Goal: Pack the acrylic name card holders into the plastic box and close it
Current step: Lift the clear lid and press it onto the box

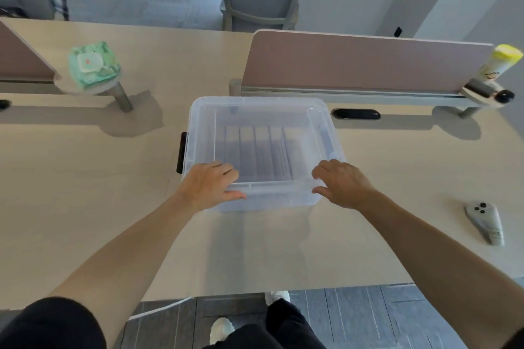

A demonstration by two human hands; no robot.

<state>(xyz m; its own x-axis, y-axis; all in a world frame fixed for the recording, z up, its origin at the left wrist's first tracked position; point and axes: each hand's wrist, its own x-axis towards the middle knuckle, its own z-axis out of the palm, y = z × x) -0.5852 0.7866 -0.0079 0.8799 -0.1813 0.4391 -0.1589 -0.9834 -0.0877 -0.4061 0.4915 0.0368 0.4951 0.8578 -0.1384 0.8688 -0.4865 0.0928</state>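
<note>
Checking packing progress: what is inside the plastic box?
Through the clear lid, a row of acrylic name card holders lies side by side. Blur hides their count; the left hand and right hand cover the near corners.

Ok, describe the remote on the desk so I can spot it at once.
Start at the clear box in the middle of the desk. Move right, past the right hand, towards the near edge: the remote lies flat there on its own. It is pale grey and wedge-shaped, with three dark buttons at its far end.
</note>
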